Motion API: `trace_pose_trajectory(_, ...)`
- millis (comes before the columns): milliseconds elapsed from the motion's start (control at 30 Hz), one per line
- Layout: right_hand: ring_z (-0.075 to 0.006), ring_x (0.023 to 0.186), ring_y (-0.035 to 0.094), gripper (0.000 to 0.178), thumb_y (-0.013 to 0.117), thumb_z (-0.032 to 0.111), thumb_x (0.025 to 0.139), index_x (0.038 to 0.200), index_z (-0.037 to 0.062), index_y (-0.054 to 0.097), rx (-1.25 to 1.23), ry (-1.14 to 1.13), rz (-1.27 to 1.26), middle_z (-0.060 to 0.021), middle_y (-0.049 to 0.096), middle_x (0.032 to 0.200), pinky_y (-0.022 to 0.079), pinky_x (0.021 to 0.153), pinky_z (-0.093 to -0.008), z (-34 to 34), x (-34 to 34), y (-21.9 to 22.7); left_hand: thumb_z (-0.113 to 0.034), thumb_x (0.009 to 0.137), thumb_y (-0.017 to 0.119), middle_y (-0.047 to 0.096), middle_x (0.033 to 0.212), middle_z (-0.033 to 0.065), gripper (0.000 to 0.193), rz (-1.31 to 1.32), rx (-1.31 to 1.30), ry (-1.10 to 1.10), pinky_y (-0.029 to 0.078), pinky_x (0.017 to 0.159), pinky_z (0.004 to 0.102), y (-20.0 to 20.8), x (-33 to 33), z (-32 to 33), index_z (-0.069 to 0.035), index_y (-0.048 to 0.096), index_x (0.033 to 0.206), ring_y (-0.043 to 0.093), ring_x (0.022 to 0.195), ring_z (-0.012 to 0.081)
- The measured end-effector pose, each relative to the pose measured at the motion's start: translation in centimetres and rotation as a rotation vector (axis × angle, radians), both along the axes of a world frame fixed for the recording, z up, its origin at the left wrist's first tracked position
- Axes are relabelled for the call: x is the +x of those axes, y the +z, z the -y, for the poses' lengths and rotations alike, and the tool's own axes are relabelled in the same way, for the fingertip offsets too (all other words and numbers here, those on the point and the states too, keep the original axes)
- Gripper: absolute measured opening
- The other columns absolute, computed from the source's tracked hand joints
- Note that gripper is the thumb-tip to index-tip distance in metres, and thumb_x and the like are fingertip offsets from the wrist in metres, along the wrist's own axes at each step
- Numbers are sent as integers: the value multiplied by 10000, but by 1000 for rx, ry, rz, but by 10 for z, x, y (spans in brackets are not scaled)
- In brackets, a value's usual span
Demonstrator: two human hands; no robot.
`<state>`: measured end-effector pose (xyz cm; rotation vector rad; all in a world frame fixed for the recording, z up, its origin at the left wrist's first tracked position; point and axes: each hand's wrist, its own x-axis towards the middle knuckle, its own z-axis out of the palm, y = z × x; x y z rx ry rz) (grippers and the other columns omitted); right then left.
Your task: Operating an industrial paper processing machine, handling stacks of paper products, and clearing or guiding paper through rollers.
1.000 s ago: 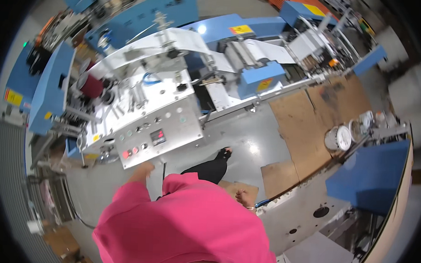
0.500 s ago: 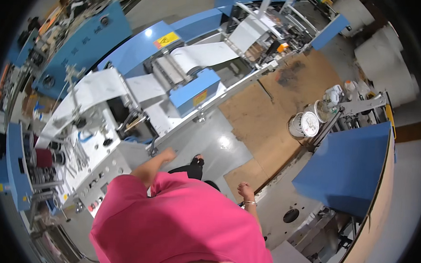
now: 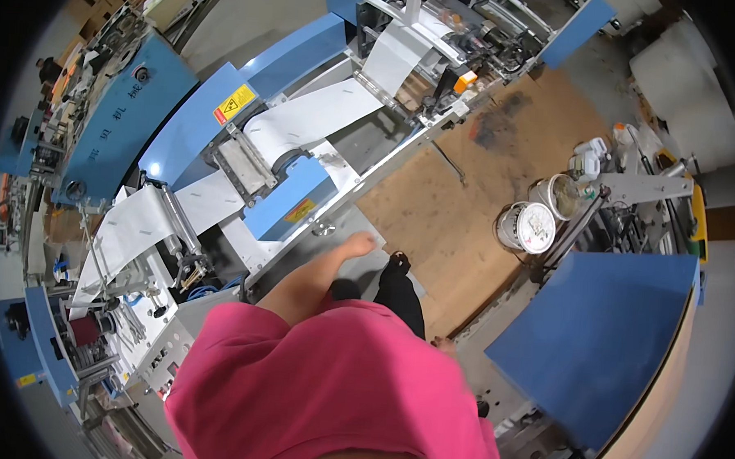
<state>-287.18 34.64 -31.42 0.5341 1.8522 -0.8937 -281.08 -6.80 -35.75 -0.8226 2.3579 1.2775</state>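
Note:
My left hand (image 3: 359,244) hangs in front of me with its fingers curled in, and nothing shows in it. It is apart from everything, nearest to the front rail of a blue and white printing machine (image 3: 291,201). A long white paper web (image 3: 319,111) runs through this machine over rollers. Most of my right hand (image 3: 444,344) is covered by my pink shirt (image 3: 353,376). Only a bit of it shows, beside the shirt's right edge, so its fingers cannot be made out.
Brown board (image 3: 442,208) covers the floor ahead. Two white buckets stand at its right side, the nearer bucket (image 3: 527,227) lidded. A large blue panel (image 3: 596,338) is close on my right. A thin rod (image 3: 448,162) juts from the machine over the walkway.
I have stepped forward along the machine, nearer the brown board. My left arm has swung forward. My right hand has drawn back behind the shirt.

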Motion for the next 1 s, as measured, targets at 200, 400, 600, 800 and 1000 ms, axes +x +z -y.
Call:
trace_pose_trajectory(200,-133,547,509,52,529,104,812,765,119,545,-308,143,124,-26,533,660,404,450,-242,45,-187,-70,-224,785,529,620,689,116,255,294,111,404,476,445,347,2,28,49,15,619,772,608,516,212)
trace_pose_trajectory(400,-99,572,517,159,518,195,886,780,79,541,-210,366,-61,-19,550,682,416,458,-214,211,-324,-28,-165,768,543,603,658,100,186,219,363,1015,463,423,342,-5,28,58,0,619,811,596,507,219)
trace_pose_trajectory(600,-67,587,497,121,539,192,880,806,96,540,-386,452,11,19,528,717,408,489,-190,343,-362,-4,-183,765,544,604,650,125,215,467,418,851,462,425,330,-26,5,82,4,627,832,604,532,212)
trace_pose_trajectory(800,-100,597,538,270,550,64,810,1077,24,562,-138,791,89,-25,556,729,427,477,-224,410,-376,-9,-184,807,517,585,628,72,215,51,384,1150,458,460,299,4,-78,133,3,624,807,556,496,160)
trace_pose_trajectory(1000,-133,526,532,337,550,-1,755,1091,0,577,-71,1135,104,-60,562,668,417,447,-231,501,-407,-38,-199,834,543,614,721,52,204,4,541,1369,463,497,270,20,-145,152,-11,613,874,580,611,132)
